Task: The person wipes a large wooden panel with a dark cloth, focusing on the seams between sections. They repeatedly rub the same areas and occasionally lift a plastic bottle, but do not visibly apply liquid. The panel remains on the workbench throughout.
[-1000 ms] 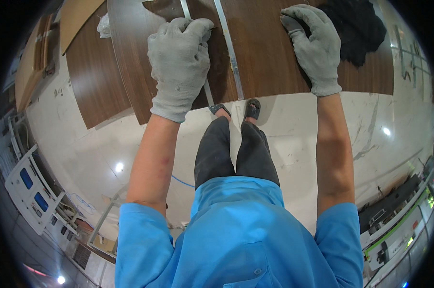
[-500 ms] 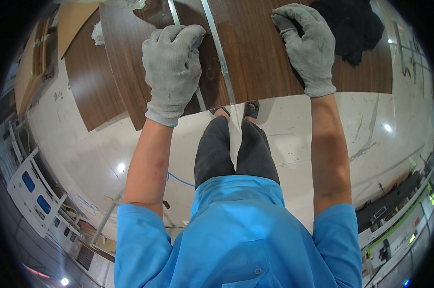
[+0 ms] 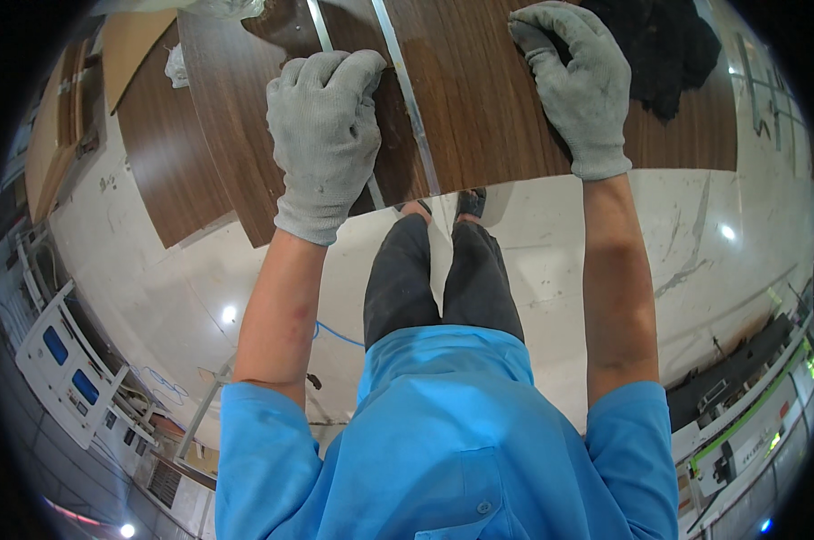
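Observation:
Both of my hands wear grey knit gloves and rest over dark brown wood-grain panels (image 3: pixel 470 108). My left hand (image 3: pixel 326 126) is closed, fingers curled, above a panel beside two pale strips. The longer pale strip (image 3: pixel 409 99) runs between my hands; the shorter pale strip (image 3: pixel 320 27) passes partly under my left hand. Further right, my right hand (image 3: pixel 587 85) bends its fingers toward the thumb in a pinch over the panel. Whatever either hand grips, if anything, is hidden. A crumpled black cloth (image 3: pixel 664 58) lies just right of my right hand.
Clear plastic wrap (image 3: pixel 218 7) lies at the top left, near a small white crumpled piece (image 3: pixel 176 67). Stacked brown boards (image 3: pixel 60 135) stand far left. A blue hose (image 3: pixel 339 336) crosses the pale floor (image 3: pixel 551 270). White machinery (image 3: pixel 69 369) is at lower left.
My left hand has shifted slightly toward me, its wrist a little to the right. My right hand stays almost in place, still pinched.

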The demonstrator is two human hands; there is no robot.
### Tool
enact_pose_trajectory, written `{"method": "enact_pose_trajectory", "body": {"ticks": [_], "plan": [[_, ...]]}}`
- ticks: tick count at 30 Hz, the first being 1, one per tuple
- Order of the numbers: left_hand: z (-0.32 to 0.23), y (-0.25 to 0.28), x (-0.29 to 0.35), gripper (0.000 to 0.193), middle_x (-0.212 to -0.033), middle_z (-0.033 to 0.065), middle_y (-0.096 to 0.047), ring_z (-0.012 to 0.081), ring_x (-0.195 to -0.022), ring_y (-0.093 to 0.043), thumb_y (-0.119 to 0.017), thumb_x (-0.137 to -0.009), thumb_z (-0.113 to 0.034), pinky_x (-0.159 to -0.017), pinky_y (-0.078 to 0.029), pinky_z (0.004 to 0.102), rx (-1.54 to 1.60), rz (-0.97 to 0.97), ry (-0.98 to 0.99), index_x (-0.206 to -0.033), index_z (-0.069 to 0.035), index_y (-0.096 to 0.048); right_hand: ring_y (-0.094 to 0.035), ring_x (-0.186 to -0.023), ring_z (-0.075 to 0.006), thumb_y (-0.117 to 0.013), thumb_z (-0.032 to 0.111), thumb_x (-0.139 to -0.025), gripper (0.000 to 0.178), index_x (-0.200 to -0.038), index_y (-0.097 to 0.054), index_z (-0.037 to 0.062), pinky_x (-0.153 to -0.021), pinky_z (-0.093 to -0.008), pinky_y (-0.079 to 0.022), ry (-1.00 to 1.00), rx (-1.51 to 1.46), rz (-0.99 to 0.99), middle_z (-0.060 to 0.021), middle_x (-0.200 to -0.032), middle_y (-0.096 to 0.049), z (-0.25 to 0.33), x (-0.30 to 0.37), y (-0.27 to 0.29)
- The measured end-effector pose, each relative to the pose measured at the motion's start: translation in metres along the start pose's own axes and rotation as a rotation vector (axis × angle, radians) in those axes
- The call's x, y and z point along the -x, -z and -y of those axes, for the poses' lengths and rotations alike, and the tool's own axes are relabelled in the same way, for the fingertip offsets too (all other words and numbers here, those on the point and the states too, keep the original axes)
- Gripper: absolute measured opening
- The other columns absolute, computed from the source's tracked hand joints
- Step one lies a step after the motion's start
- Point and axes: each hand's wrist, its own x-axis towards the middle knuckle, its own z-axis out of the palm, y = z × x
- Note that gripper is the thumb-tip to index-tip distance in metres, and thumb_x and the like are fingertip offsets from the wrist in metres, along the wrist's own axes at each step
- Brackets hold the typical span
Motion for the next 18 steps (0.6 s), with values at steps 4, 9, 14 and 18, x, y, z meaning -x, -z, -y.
{"method": "enact_pose_trajectory", "body": {"ticks": [4,9,14,18], "plan": [[0.001,0.001,-0.001,0.027,-0.095,0.0018,-0.069,0.0242,-0.091,-0.063,-0.071,-0.081,-0.002,-0.082,-0.047,0.0392,0.001,0.009,-0.057,-0.104,-0.016,-0.074,-0.068,-0.091,-0.029,-0.076,0.004,-0.083,0.008,-0.09,-0.072,0.0041,-0.083,-0.0374,-0.054,-0.009,-0.016,0.008,-0.0116,-0.092,-0.071,-0.005,0.001,-0.002],[0.003,0.004,-0.002,0.024,-0.097,0.0038,-0.071,0.0255,-0.094,-0.065,-0.074,-0.084,-0.004,-0.084,-0.05,0.0388,-0.013,0.043,-0.075,-0.106,-0.014,-0.075,-0.069,-0.09,-0.0292,-0.075,0.003,-0.083,0.008,-0.09,-0.072,0.004,-0.082,-0.0374,-0.053,-0.011,0.005,0.007,-0.0117,-0.092,-0.071,0.001,-0.001,0.001],[0.001,0.003,-0.003,0.023,-0.097,0.004,-0.071,0.0255,-0.094,-0.065,-0.073,-0.084,-0.003,-0.084,-0.05,0.0386,-0.002,0.023,-0.025,-0.105,-0.013,-0.075,-0.069,-0.09,-0.0294,-0.075,0.004,-0.083,0.008,-0.09,-0.072,0.0038,-0.082,-0.0375,-0.053,-0.028,0.041,0.034,-0.0119,-0.092,-0.071,0.007,-0.001,0.006],[-0.002,0.005,0.002,0.024,-0.097,0.0045,-0.071,0.0256,-0.094,-0.065,-0.073,-0.084,-0.002,-0.084,-0.05,0.0384,0.014,0.061,-0.031,-0.105,-0.013,-0.075,-0.069,-0.09,-0.0296,-0.075,0.004,-0.083,0.008,-0.09,-0.072,0.0035,-0.082,-0.0374,-0.053,-0.025,0.018,0.022,-0.0122,-0.092,-0.071,0.004,-0.001,0.003]]}}
